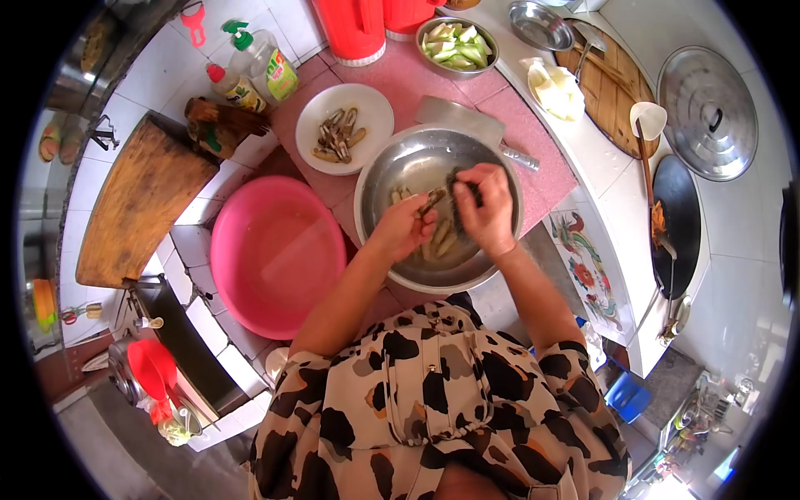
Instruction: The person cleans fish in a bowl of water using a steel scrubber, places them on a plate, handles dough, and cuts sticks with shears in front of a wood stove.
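Over a steel basin [371, 179] of water, my left hand [402, 227] pinches a small brownish finger-shaped piece [432, 200]. My right hand [486, 212] is closed round a dark scrubbing pad [459, 198], close to the right end of that piece. Several similar pale pieces [442, 240] lie in the water under my hands. Up and to the left, a white plate [310, 112] holds several more brownish pieces [339, 136]. A cleaver [467, 119] lies behind the basin, its handle pointing right.
A pink tub [279, 258] stands left of the basin. Behind are a bowl of cut green vegetables [457, 46], red containers [354, 29] and soap bottles [271, 67]. On the right are a round wooden board [612, 100], a wok [679, 217] and a steel lid [708, 112].
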A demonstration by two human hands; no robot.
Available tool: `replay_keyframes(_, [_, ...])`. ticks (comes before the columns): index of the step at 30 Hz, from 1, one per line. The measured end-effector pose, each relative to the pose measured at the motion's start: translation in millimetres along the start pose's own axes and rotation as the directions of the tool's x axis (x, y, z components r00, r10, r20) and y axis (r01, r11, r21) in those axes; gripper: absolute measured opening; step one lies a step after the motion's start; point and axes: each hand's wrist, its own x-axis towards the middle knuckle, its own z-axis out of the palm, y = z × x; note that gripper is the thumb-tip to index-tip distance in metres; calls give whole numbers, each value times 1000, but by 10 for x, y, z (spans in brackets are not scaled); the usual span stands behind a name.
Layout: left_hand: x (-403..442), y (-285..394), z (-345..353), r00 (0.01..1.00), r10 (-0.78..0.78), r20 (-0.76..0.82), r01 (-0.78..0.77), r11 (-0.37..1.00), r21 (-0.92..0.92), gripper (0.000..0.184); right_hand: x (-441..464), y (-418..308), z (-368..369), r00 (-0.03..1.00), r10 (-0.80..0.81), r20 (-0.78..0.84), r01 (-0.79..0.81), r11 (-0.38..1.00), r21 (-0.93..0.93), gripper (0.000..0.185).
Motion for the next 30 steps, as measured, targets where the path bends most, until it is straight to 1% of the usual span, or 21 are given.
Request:
replay_keyframes(1, [6, -22, -2, 1000, -4, 7, 4, 1000, -6, 21, -68, -77, 47, 998, 15, 55, -17, 999, 37, 14])
replay_keyframes(3, [20, -30, 21, 1000, 26, -9, -24, 984, 178, 21, -217, -68, 247, 986, 112, 125, -115, 993, 15, 11])
replay_keyframes(4, [17, -39, 36, 999, 41, -15, -35, 963, 268, 21, -221, 3, 255, 982, 140, 123, -137, 990, -31, 10])
replay_keyframes(6, [-5, -38, 60, 998, 37, -58, -19, 956, 294, 23, -100, 192, 288, 974, 190, 119, -177, 978, -114, 9])
replay_keyframes(7, [-18, -23, 69, 996, 35, -78, -9, 950, 312, 25, -47, 267, 276, 982, 170, 85, -160, 980, -115, 9])
replay_keyframes(9, [-56, 24, 51, 1000, 15, 26, -20, 980, 199, 28, 45, 390, 173, 992, 125, 22, -121, 985, -125, 10])
replay_keyframes(10, [-71, 43, 37, 997, 11, 78, -22, 990, 140, 30, 78, 380, 77, 984, 176, -5, -176, 978, -113, 12])
replay_keyframes(11, [-73, 48, 19, 997, 19, 75, -30, 987, 156, 32, 81, 395, 22, 983, 166, -78, -175, 978, -115, 13])
replay_keyframes(13, [-73, 62, 2, 997, 35, 74, -48, 980, 191, 36, 38, 383, -100, 972, 227, -63, -232, 969, -83, 14])
replay_keyframes(16, [-127, 107, 46, 990, 89, -114, -59, 967, 246, 31, -138, 488, -183, 985, 169, 28, -164, 976, -144, 15])
replay_keyframes(18, [-36, 187, -187, 945, 321, -66, -276, 887, 369, 23, -252, 507, -219, 980, 198, 28, -193, 972, -134, 16])
replay_keyframes(20, [-79, 457, -130, 844, 515, -150, -391, 782, 485, 19, -302, 532, -255, 975, 220, 26, -215, 968, -126, 17])
replay_keyframes(22, [-102, 740, -138, 767, 609, -204, -450, 736, 506, 22, -326, 565, -287, 972, 233, 16, -230, 965, -123, 17])
replay_keyframes(25, [-132, 1032, -136, 740, 641, -202, -528, 740, 417, 26, -290, 543, -338, 970, 241, 22, -236, 963, -134, 17])
replay_keyframes(26, [-35, 1095, -356, 822, 536, -192, -412, 793, 450, 39, -294, 546, -341, 972, 235, 14, -232, 964, -131, 17])
replay_keyframes(29, [-36, 727, -273, 741, 658, -134, -340, 540, 770, 34, -334, 581, -342, 973, 231, 9, -228, 965, -130, 18])
replay_keyframes(30, [17, 636, -350, 639, 758, 133, -380, 161, 911, 33, -356, 602, -343, 972, 234, 18, -230, 964, -132, 18])
